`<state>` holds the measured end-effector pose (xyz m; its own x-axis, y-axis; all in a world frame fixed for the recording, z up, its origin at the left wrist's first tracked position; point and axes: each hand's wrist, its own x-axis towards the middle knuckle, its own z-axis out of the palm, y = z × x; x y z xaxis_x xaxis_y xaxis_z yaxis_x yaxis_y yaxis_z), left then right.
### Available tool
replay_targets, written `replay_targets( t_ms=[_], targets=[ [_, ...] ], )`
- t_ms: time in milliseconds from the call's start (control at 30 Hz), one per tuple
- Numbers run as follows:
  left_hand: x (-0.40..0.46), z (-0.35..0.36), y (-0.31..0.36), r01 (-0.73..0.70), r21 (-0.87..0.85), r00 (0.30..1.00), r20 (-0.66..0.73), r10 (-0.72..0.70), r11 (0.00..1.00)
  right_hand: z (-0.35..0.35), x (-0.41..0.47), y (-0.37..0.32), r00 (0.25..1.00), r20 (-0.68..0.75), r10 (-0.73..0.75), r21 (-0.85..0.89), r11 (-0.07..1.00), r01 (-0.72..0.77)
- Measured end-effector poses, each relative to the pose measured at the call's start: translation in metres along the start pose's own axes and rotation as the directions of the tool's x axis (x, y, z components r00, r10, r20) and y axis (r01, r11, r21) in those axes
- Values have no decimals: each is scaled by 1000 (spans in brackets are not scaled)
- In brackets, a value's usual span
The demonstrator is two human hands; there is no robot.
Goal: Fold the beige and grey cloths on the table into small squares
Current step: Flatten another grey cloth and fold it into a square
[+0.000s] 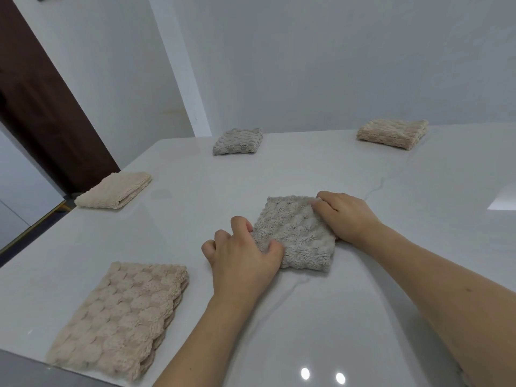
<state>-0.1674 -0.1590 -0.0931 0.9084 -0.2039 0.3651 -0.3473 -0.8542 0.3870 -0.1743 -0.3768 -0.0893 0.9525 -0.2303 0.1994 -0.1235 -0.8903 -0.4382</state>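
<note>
A grey cloth (296,233), folded to a small square, lies in the middle of the white table (363,317). My left hand (243,258) pinches its near left edge between thumb and fingers. My right hand (346,216) grips its far right corner, fingers curled onto the fabric. A beige cloth (120,317) lies folded at the near left. Another beige cloth (114,189) sits folded at the left edge. A folded grey cloth (238,141) rests at the far side, and a folded beige cloth (392,134) at the far right.
White walls (335,65) stand right behind the table's far edge. A dark brown door (42,107) is at the left, beyond the table's left edge. The table's glossy top reflects ceiling lights near me.
</note>
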Motion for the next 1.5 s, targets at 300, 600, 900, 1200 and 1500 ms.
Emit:
replay_targets(
  t_ms=[300,600,900,1200,1500],
  targets=[
    [-4,2,0,-343,-23,931,-142,337,939,-1,2,3,1000,2,-11,-17,1000,11],
    [-24,10,44,-346,-73,936,43,350,935,-2,3,4,1000,-8,8,49,999,-7],
    [-27,25,55,-249,122,968,-11,252,961,0,4,5,1000,-3,8,26,1000,-8],
    [-22,28,54,-266,182,963,103,251,947,0,4,5,1000,-5,-27,-36,999,27],
    [-7,7,56,-276,131,849,497,178,952,0,4,5,1000,-9,-15,-25,1000,15]
  ],
)
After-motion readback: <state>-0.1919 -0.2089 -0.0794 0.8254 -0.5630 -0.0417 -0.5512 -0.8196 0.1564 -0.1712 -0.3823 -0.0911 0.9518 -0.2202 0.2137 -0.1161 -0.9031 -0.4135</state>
